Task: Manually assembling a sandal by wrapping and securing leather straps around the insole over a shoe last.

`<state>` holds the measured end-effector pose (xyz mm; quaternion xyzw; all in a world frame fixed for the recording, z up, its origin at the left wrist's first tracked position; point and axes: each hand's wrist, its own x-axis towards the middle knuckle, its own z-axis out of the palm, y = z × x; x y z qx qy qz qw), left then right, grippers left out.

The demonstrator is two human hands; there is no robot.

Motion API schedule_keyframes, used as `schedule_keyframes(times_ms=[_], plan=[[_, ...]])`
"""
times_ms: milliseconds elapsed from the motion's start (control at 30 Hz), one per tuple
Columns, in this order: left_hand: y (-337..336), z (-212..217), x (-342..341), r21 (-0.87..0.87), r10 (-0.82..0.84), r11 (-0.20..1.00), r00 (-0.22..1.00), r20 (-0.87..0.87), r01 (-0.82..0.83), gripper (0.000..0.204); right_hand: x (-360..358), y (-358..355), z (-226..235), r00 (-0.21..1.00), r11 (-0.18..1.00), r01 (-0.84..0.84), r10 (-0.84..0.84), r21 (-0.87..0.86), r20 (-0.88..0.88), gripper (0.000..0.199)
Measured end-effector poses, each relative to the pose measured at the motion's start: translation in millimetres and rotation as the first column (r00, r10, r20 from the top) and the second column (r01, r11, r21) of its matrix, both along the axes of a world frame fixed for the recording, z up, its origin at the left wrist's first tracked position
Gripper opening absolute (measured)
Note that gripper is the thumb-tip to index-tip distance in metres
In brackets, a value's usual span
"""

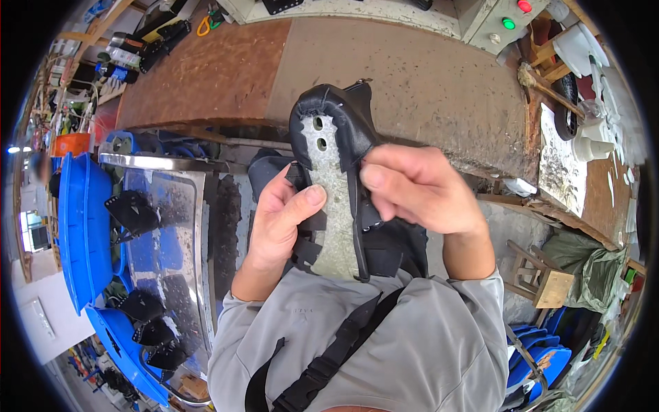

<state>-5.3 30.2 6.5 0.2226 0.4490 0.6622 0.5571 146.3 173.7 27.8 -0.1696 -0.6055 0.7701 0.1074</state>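
A black leather shoe upper [367,113] is held sole side up in front of my chest, its rounded end toward the bench. Along its middle runs a pale mottled insole [331,185] with two oval holes near that end, and black leather folds over its edges. My left hand [271,223] grips the shoe from the left, thumb pressed on the insole. On the right side, my right hand [425,189] pinches the leather edge between thumb and curled fingers; those fingertips are partly hidden. Black straps or flaps hang loose below the shoe, near my lap.
Beyond the shoe spreads a worn brown bench [405,75]. A metal-rimmed tray stand [158,162] stands left, with black leather pieces [134,213] and blue bins [89,226] beside it. A wooden stool [552,288] is at right. Back right, a control box [491,34] has coloured buttons.
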Motion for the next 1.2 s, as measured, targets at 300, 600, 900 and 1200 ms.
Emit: schedule_keyframes(times_ms=[300,600,900,1200], plan=[[-20.2,-3.7,4.0,0.021,0.046,0.999,0.983,0.177,-0.050,0.039,21.3,-18.2,-14.9,0.993,0.867,-0.069,0.105,0.494,-0.046,0.049],[-30.3,-17.0,-1.5,0.077,0.005,0.997,0.977,0.212,-0.022,0.040,16.6,-15.6,-22.0,0.983,0.746,-0.003,0.125,0.666,-0.137,0.041],[-25.9,-20.1,4.7,0.011,0.147,0.987,0.918,0.369,-0.162,0.048,17.2,-16.8,-13.3,0.948,0.757,0.189,0.025,0.626,-0.316,0.035],[-30.3,-29.0,1.2,0.071,-0.043,0.997,0.900,0.433,0.014,0.041,8.8,1.2,1.2,0.991,0.457,-0.021,0.128,0.889,-0.043,0.021]])
